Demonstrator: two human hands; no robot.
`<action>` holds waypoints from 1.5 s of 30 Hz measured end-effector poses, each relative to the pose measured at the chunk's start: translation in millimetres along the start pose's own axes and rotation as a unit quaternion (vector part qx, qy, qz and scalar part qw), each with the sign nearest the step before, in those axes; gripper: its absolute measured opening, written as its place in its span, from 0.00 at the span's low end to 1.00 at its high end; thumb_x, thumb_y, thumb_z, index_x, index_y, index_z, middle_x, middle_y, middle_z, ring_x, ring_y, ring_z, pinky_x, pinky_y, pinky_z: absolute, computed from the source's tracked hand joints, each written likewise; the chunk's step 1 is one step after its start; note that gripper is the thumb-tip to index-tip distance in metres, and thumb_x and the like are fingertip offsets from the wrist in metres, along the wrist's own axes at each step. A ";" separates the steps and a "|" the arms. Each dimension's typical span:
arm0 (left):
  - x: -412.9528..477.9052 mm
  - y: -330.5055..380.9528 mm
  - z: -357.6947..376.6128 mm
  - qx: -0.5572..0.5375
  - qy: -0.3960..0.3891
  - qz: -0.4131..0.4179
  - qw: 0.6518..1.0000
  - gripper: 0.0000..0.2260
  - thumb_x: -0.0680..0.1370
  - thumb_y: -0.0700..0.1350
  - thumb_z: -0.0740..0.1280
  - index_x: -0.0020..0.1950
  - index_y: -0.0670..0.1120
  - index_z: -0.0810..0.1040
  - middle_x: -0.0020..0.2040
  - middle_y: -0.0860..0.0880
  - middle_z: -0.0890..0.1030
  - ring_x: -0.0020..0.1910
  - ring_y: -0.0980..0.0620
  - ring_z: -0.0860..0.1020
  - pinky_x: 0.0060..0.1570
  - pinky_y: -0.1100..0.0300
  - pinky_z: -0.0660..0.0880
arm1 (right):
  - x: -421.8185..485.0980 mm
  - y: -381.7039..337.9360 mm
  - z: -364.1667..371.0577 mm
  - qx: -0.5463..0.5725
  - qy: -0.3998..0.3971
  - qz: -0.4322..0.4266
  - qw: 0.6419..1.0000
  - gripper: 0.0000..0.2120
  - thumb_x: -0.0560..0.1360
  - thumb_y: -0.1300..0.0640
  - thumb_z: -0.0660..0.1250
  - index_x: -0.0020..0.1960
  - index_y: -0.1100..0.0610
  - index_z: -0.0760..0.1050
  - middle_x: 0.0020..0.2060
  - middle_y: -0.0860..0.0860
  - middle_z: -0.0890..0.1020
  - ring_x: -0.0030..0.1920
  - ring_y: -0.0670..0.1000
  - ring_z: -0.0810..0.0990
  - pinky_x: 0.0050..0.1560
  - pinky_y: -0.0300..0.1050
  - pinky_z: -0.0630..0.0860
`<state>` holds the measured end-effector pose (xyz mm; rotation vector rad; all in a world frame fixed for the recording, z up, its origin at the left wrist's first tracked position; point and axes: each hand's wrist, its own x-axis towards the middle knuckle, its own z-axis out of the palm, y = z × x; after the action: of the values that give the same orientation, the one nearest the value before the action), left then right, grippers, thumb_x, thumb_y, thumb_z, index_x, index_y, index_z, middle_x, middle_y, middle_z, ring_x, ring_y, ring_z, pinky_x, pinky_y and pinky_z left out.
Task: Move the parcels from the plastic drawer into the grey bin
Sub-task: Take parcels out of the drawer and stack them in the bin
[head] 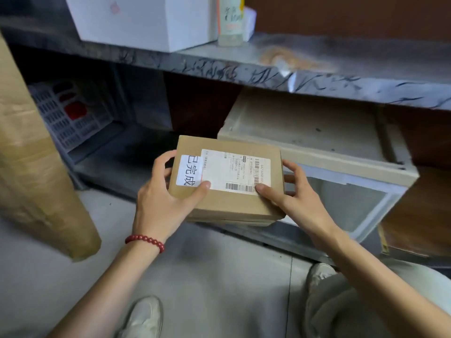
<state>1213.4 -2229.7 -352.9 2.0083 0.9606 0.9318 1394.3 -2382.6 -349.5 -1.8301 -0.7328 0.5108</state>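
A flat brown cardboard parcel (219, 203) with white shipping labels on top hangs in the air in the middle of the view. My left hand (161, 201) grips its left end, thumb on top and fingers round the far side. My right hand (290, 191) grips its right end the same way. Behind and to the right stands the beige plastic drawer unit (324, 162) with a clear front (353, 206), tucked under a shelf. The grey bin is a perforated crate (68, 123) at the far left under the same shelf, with red things inside it.
A marbled grey shelf (244, 69) runs overhead, carrying a white box (146, 18) and a bottle (230, 20). A large tape-wrapped brown package (31, 154) leans at the left. My shoes and knee show on the grey floor below.
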 end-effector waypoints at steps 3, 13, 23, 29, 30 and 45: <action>-4.9 31.8 20.7 -0.029 -0.022 0.028 0.999 0.32 0.67 0.59 0.74 0.67 0.61 0.64 0.55 0.59 0.77 0.55 0.55 0.76 0.47 0.60 0.75 | -22.1 -9.5 -39.2 -0.020 0.052 -0.012 0.998 0.37 0.66 0.40 0.74 0.70 0.36 0.60 0.55 0.38 0.74 0.52 0.43 0.79 0.52 0.43 0.78; -59.6 174.8 146.3 -0.143 -0.277 0.175 0.934 0.34 0.68 0.58 0.73 0.70 0.59 0.61 0.56 0.60 0.74 0.57 0.59 0.72 0.49 0.61 0.73 | -156.3 13.3 -209.5 -0.043 0.313 0.047 0.948 0.38 0.67 0.43 0.75 0.72 0.42 0.61 0.57 0.39 0.74 0.59 0.44 0.74 0.58 0.43 0.74; -172.6 292.5 274.1 -0.134 -0.446 0.281 0.839 0.34 0.69 0.58 0.74 0.71 0.57 0.63 0.61 0.54 0.69 0.57 0.58 0.68 0.56 0.61 0.69 | -302.0 67.9 -314.0 -0.025 0.507 0.182 0.842 0.41 0.66 0.40 0.75 0.74 0.42 0.59 0.61 0.43 0.72 0.63 0.49 0.71 0.63 0.50 0.72; -251.8 325.4 329.8 -0.127 -0.530 0.317 0.776 0.35 0.70 0.55 0.74 0.73 0.54 0.63 0.60 0.55 0.68 0.56 0.58 0.69 0.54 0.63 0.68 | -371.7 107.4 -337.2 -0.021 0.578 0.229 0.783 0.40 0.70 0.44 0.74 0.75 0.45 0.57 0.58 0.43 0.70 0.58 0.46 0.70 0.53 0.43 0.68; -263.5 328.1 338.5 -0.127 -0.542 0.319 0.767 0.34 0.71 0.54 0.74 0.73 0.54 0.64 0.59 0.56 0.67 0.55 0.59 0.68 0.53 0.63 0.67 | -380.2 114.7 -339.5 -0.018 0.587 0.236 0.774 0.39 0.70 0.45 0.73 0.75 0.45 0.56 0.57 0.44 0.70 0.56 0.46 0.70 0.50 0.42 0.69; -362.2 296.7 454.3 -0.001 -0.674 0.346 0.653 0.31 0.76 0.56 0.68 0.75 0.51 0.62 0.72 0.50 0.66 0.68 0.49 0.68 0.64 0.56 0.65 | -426.0 235.5 -348.6 -0.026 0.563 0.405 0.720 0.39 0.72 0.41 0.69 0.77 0.47 0.56 0.73 0.49 0.68 0.70 0.53 0.68 0.66 0.49 0.66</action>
<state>1516.3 -2801.3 -437.0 2.2672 -0.6866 -0.4249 1370.6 -2973.7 -442.5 -2.0051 0.9413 -0.1807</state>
